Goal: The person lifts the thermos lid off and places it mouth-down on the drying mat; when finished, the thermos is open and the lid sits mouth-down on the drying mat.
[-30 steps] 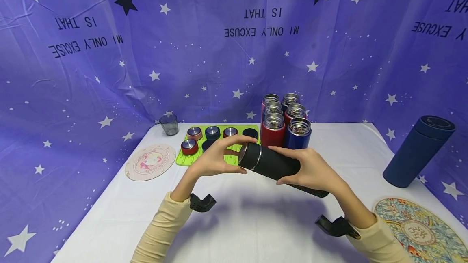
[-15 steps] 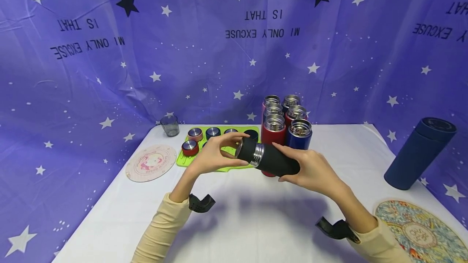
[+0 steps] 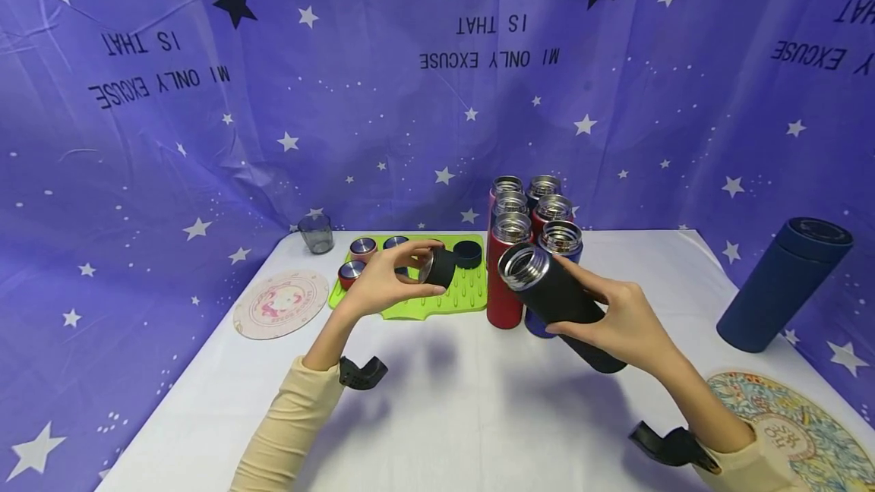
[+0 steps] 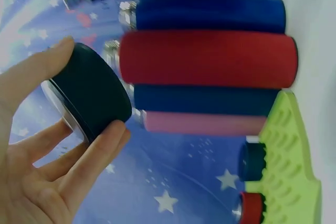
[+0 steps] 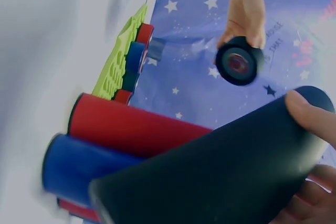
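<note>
My left hand (image 3: pixel 376 283) pinches a black bottle lid (image 3: pixel 441 268) between thumb and fingers, raised over the green mat. In the left wrist view the lid (image 4: pixel 97 90) sits sideways, its metal top toward the palm. The right wrist view shows its round hollow underside (image 5: pixel 237 63). My right hand (image 3: pixel 618 317) grips a black thermos bottle (image 3: pixel 570 298) around its body. That bottle is tilted, its bare steel mouth up and toward the left, in front of the standing bottles. Lid and bottle are apart. The lower end of the bottle (image 5: pixel 210 166) shows in the right wrist view.
Several lidless bottles, with a red one (image 3: pixel 504 291) in front, stand grouped at the back. Beside them lies a green mat (image 3: pixel 472 296) bearing several lids, including a red lid (image 3: pixel 351 273). A glass (image 3: pixel 317 235), round placemat (image 3: pixel 282 305) and capped navy bottle (image 3: pixel 782 287) stand or lie around.
The black lid has come off the black bottle. My left hand has drawn it left; my right hand has moved the bottle right, and the mouth now points up more steeply.
</note>
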{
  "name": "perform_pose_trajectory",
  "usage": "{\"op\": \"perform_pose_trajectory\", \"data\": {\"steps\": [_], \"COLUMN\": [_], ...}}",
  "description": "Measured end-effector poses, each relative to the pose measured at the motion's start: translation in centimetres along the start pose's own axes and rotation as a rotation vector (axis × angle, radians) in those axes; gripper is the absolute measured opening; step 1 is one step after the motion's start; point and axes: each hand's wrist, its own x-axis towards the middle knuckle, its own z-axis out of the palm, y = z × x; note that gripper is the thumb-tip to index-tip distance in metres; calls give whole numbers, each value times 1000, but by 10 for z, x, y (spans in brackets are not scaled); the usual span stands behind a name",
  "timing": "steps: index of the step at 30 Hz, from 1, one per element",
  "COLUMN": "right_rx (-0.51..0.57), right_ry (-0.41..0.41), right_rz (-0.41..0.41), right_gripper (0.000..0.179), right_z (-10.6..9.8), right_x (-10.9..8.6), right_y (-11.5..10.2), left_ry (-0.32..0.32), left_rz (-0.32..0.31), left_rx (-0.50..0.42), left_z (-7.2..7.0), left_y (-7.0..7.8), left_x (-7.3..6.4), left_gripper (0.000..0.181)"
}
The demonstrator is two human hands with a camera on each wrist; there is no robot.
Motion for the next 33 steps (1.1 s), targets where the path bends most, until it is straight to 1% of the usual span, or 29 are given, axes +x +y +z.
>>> {"op": "perform_pose_trajectory", "data": {"steps": [4, 8, 11, 15, 18, 21, 27, 29, 33], "right_rx": [39, 61, 65, 66, 68, 70, 91, 98, 100], "right_ry": [60, 96, 126, 192, 236, 263, 328, 349, 385], "right_rz": [57, 127, 181, 236, 267, 289, 310, 322, 372], "right_gripper": [92, 89, 88, 87, 87, 86, 83, 81, 80], "right_z": [-11, -22, -29, -38, -46, -55, -66, -67, -64], "right_x": [-8, -13, -16, -18, -18, -15, -2, 3, 14], "right_y": [6, 11, 15, 23, 29, 36, 52, 58, 73], "left_ry": [24, 40, 36, 32, 50, 80, 152, 158, 144], "left_rz": [-39, -84, -116, -151, -177, -186, -153, -161, -182], "left_rx": [73, 192, 259, 276, 297, 353, 442, 478, 536], "left_z": [-3, -4, -2, 3, 8, 15, 31, 35, 43], "left_y": [-14, -28, -38, -52, -62, -73, -91, -97, -108], "left_x": [2, 7, 12, 20, 27, 33, 42, 44, 50], "left_gripper": [63, 65, 68, 69, 70, 70, 65, 66, 67]}}
